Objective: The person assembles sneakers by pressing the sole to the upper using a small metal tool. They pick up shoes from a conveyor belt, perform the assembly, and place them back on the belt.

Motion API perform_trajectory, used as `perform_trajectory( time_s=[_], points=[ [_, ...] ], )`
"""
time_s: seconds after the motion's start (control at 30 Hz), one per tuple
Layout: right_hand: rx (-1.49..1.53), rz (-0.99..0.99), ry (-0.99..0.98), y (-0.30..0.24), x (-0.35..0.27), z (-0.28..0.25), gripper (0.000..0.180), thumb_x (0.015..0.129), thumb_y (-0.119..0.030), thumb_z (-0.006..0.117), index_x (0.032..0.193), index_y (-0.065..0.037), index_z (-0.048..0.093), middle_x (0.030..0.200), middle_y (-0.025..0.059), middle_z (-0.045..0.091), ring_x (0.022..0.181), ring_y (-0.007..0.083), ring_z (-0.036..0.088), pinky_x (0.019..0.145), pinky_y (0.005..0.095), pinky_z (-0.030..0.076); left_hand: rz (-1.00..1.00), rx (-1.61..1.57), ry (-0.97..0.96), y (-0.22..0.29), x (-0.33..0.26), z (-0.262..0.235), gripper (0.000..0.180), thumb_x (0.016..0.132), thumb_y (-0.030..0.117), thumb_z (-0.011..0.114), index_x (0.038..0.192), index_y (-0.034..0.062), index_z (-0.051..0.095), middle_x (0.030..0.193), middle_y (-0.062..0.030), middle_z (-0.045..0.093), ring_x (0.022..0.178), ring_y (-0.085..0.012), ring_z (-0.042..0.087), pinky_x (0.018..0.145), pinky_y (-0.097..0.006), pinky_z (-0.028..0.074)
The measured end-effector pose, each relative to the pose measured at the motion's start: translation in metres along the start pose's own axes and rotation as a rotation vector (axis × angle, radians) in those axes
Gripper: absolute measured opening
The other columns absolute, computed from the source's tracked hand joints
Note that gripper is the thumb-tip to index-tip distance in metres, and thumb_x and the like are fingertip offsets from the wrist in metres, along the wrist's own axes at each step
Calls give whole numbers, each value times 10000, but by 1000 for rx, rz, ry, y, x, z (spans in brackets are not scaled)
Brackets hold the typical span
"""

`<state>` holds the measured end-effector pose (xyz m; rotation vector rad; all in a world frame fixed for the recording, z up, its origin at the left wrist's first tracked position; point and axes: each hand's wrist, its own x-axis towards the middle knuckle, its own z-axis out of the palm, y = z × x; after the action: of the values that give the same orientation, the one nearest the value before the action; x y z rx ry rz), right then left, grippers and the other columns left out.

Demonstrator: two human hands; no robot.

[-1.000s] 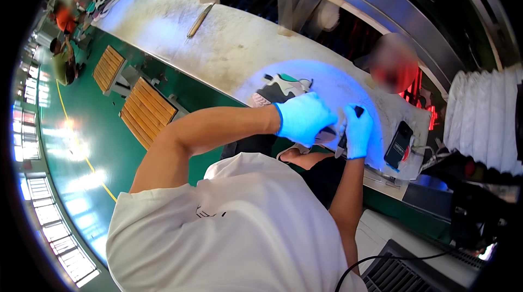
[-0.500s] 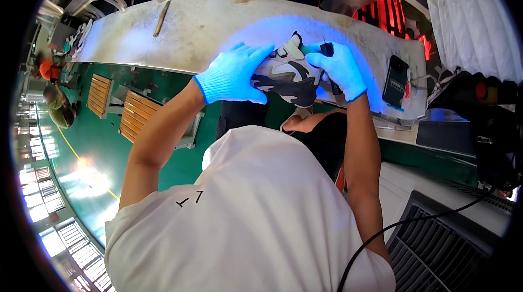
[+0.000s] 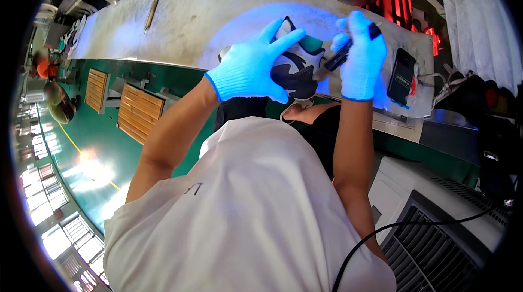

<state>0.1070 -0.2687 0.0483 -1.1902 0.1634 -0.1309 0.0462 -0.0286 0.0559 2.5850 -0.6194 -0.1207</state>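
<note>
A grey, white and black shoe (image 3: 297, 78) with a green patch near its opening lies at the table's near edge under bluish light. My left hand (image 3: 251, 67), in a white knit glove, grips it from the left, fingers spread over the top and thumb along the near side. Part of the shoe is hidden beneath that hand. My right hand (image 3: 364, 58), gloved as well, is closed round a slim black-handled tool (image 3: 339, 58). The tool's paler tip points down-left, close to the shoe's right side; whether it touches, I cannot tell.
A dark phone-like device (image 3: 402, 77) lies on the long pale worktable (image 3: 185, 25), right of my right hand. A thin wooden-handled tool (image 3: 152, 10) rests far left. Slatted wooden tops (image 3: 139, 111) stand on the green floor. A black cable (image 3: 414, 222) curves past my right arm.
My right hand has drawn back from the shoe's opening and turned upward, bringing the black-handled tool to the shoe's right side. My left hand has slid right, farther over the shoe.
</note>
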Motion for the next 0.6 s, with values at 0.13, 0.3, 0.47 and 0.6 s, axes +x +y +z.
perform_trajectory(
  time_s=[0.13,0.3,0.47,0.6],
  points=[
    [144,6,0,26,1,10,350,1106,-342,765,984,-22,696,814,78,684,603,174,655,529,327,518,19,54,-82,4,7,-5,1384,603,433,1026,1792,291,331,1809,-307,288,1411,-495,645,1093,-550,612],
    [143,-12,-12,37,-8,20,394,1138,-374,711,916,-52,660,745,55,639,557,170,600,517,331,490,-35,134,-87,13,9,0,1370,615,420,1019,1790,300,323,1802,-298,305,1425,-495,632,1088,-555,617],
    [388,81,-284,46,-8,16,455,1165,-424,656,872,-78,619,679,45,592,511,151,523,494,336,429,-54,156,-51,19,12,4,1249,646,410,997,1741,286,408,1750,-300,380,1370,-516,650,1057,-559,628],
    [433,154,-348,41,6,3,471,1170,-446,642,864,-91,597,712,48,596,485,145,470,496,345,402,6,92,-45,10,14,3,1085,658,383,976,1650,281,549,1688,-290,457,1339,-499,666,1052,-548,628]
  ],
)
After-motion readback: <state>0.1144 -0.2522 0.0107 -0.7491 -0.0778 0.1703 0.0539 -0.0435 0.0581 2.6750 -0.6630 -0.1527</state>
